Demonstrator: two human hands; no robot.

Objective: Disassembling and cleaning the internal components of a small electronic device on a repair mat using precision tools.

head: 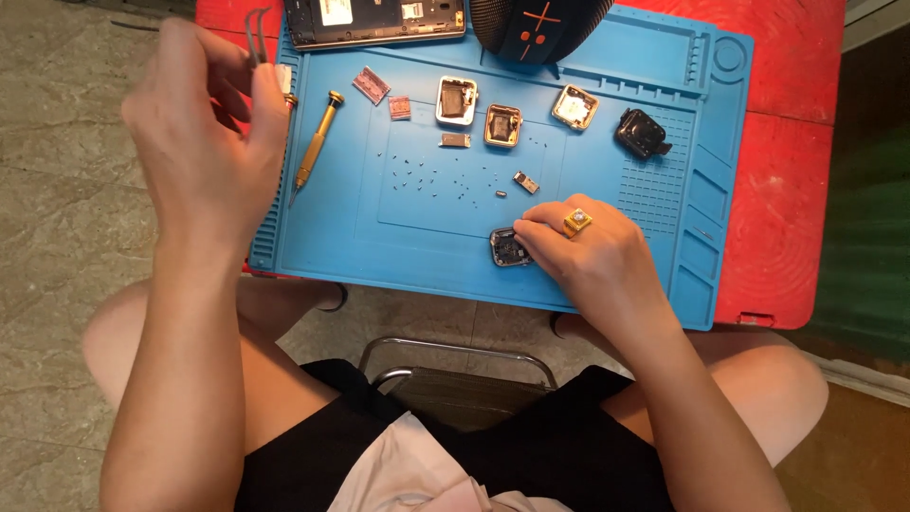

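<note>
My right hand, with a gold ring on one finger, rests on the blue work mat and pinches a small opened watch case at the mat's near edge. Raised over the mat's left edge, my left hand grips curved metal tweezers whose tips stick up above my fingers. Several tiny screws lie scattered in the mat's middle. A brass-handled screwdriver lies just right of my left hand.
Further back on the mat lie several small square watch parts, a black watch body, an opened phone and a dark round speaker. The mat covers a red table. A metal chair frame stands between my knees.
</note>
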